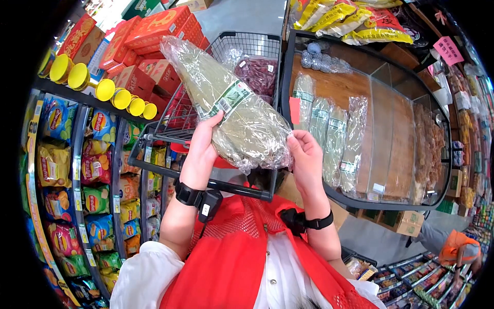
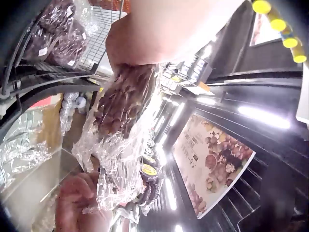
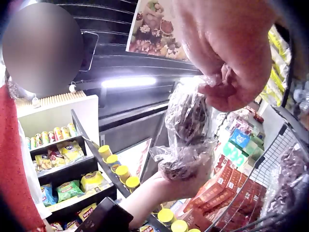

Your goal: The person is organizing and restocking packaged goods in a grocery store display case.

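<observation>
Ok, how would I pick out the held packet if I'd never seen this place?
In the head view, find the black wire shopping cart. Over it, the person's left hand and right hand hold a clear plastic packet with a green-and-white label. Unlike the green-labelled packets lying in the display bin to the right, it is held up in the air.

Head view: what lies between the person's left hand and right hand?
In the head view, a clear-wrapped package spans the stretch between them: the left hand holds it on one side, and the right hand pinches its edge.
</observation>
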`<state>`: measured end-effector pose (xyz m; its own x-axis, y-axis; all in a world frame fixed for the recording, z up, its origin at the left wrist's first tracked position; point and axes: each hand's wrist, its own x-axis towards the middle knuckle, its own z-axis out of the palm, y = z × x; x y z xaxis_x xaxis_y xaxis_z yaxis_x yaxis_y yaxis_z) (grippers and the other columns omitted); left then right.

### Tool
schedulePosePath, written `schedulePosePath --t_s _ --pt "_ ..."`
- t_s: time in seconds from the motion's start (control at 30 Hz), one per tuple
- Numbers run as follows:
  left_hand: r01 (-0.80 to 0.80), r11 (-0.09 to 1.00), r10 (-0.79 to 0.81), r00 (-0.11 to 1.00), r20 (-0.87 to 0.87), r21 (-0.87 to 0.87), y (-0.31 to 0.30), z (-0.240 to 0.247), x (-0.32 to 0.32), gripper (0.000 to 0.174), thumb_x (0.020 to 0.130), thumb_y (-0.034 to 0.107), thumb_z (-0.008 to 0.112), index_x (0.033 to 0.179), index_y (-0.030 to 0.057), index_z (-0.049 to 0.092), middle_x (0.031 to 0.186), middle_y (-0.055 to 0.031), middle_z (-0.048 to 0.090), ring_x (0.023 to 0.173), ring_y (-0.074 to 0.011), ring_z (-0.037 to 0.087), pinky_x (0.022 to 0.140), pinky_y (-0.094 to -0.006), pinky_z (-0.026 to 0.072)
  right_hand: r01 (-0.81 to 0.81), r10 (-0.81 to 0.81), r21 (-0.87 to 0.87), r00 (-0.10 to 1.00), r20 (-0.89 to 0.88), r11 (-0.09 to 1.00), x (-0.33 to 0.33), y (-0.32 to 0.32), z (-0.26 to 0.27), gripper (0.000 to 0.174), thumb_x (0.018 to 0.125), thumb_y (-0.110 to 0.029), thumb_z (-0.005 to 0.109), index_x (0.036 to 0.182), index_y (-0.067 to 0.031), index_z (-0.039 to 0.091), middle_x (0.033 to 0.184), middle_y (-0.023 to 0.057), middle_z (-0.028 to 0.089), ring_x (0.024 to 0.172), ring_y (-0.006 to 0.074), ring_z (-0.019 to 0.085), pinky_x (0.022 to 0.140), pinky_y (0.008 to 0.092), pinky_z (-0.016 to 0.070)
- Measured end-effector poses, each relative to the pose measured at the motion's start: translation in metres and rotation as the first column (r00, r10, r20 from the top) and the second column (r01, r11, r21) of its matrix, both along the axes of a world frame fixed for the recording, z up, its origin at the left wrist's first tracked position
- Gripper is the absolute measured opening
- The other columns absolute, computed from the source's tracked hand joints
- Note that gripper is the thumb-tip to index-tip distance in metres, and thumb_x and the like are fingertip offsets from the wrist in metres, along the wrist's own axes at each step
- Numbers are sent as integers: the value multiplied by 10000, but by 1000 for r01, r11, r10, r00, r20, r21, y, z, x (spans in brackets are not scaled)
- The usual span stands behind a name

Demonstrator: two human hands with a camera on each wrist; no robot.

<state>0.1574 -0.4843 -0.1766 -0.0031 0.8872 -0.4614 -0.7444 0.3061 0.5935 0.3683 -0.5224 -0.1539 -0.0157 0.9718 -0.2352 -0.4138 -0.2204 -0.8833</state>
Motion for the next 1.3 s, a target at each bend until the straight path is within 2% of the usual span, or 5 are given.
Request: schedulePosePath --t_s 0.4,0.67,0.83,1.0,1.3 --pt "-45 984 72 986 -149 174 1 17 9 393 824 19 509 1202 2 402 1127 -137 524 1016 -254 530 882 -374 434 172 -265 229 834 484 958 40 22 -16 102 876 -111 504 927 -35 550 581 -74 426 472 -12 346 410 150 239" --pt "328 916 22 534 -845 231 -4 42 29 441 759 -16 584 1168 -28 421 1056 -109 562 972 -173 535 858 -281 406 -120 -16 471 962 274 874 12 82 41 619 767 -74 615 1277 6 273 1258 151 399 1036 205 496 792 305 461" --pt "447 878 -15 382 -924 171 -13 42 24 326 829 85 547 1127 -30 487 983 -91 597 924 -150 534 844 -271 398 -2 -107 364 954 278 931 4 110 63 278 725 -162 688 884 36 575 777 89 623 716 116 572 647 251 450" --pt "390 910 -74 487 -870 141 -12 21 16 279 887 155 484 1101 -23 501 950 -44 587 854 -97 509 778 -245 405 -186 -9 184 679 734 965 34 126 50 324 772 -232 642 636 36 520 507 68 463 506 78 380 481 268 345" --pt "142 982 -32 772 -635 123 -10 6 -1 276 923 231 427 1084 14 483 973 -53 575 848 -91 527 750 -242 421 531 -602 690 780 -171 492 65 59 103 173 911 -164 444 912 -22 543 833 11 546 746 68 486 640 206 379"
